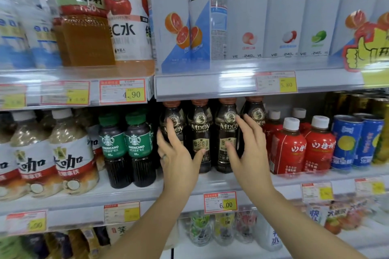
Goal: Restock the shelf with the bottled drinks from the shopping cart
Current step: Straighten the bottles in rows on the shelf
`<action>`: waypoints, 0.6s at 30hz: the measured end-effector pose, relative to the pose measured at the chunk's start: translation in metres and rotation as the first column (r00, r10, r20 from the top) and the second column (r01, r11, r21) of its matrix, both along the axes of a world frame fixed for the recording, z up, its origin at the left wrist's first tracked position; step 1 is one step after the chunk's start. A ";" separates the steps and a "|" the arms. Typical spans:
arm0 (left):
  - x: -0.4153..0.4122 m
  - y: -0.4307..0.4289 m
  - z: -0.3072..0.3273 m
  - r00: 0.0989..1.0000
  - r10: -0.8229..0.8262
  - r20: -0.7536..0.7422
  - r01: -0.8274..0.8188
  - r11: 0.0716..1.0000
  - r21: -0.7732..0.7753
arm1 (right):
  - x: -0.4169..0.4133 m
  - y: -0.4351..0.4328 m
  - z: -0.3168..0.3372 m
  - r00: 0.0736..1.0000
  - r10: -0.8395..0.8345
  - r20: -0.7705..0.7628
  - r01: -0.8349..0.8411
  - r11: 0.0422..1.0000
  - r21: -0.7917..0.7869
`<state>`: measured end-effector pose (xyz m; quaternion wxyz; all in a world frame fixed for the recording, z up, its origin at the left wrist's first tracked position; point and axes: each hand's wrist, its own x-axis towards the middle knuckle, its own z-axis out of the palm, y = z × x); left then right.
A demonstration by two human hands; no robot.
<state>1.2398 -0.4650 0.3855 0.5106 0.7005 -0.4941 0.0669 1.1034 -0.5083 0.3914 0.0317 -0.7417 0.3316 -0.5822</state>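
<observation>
Head view, facing the drinks shelving at close range. Both hands are up at the middle shelf, working on the row of dark MDOY coffee bottles. Four of these stand upright side by side at the shelf front, between the green-labelled Americano bottles and the red bottles. Left hand: grip wide, fingers straight and lying against the leftmost coffee bottle, thumb reaching toward the second; it holds nothing. Right hand: grip wide too, fingers straight, thumb in front of the third bottle, fingertips up near the fourth; nothing held. Between them the hands bracket the two middle bottles. Judgement: this reads as squaring up the coffee row after placing bottles, not as carrying one in. The front of this slot looks full, above the 6.00 price tag. Depth behind the front row cannot be made out. The shopping cart is out of view, so the stock left to shelve cannot be told. The neighbouring rows on this shelf look filled at the front, and the shelf below is too blurred to judge.
</observation>
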 end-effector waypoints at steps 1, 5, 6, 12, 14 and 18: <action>0.000 0.000 0.000 1.000 0.002 0.006 -0.002 1.000 -0.001 | 0.003 -0.002 0.000 1.000 -0.010 0.012 0.009 0.999 0.039; 0.000 -0.001 -0.001 1.000 0.006 0.017 -0.005 1.000 -0.010 | 0.016 -0.006 0.000 0.998 -0.056 0.033 0.052 0.993 0.104; 0.000 -0.001 -0.001 1.000 0.004 0.016 -0.004 1.000 -0.011 | 0.019 -0.006 -0.001 0.996 -0.076 0.048 0.071 0.993 0.097; 0.001 -0.004 -0.001 1.000 -0.007 0.012 0.007 1.000 -0.016 | 0.029 -0.013 -0.003 0.975 -0.170 0.143 0.164 0.985 0.052; 0.002 -0.004 -0.001 1.000 -0.028 0.003 0.028 0.999 -0.023 | 0.033 -0.014 -0.004 0.970 -0.190 0.150 0.188 0.982 0.023; 0.004 0.000 -0.001 0.997 -0.074 0.021 0.075 0.996 -0.044 | 0.029 -0.011 -0.001 0.971 -0.188 0.151 0.189 0.982 0.006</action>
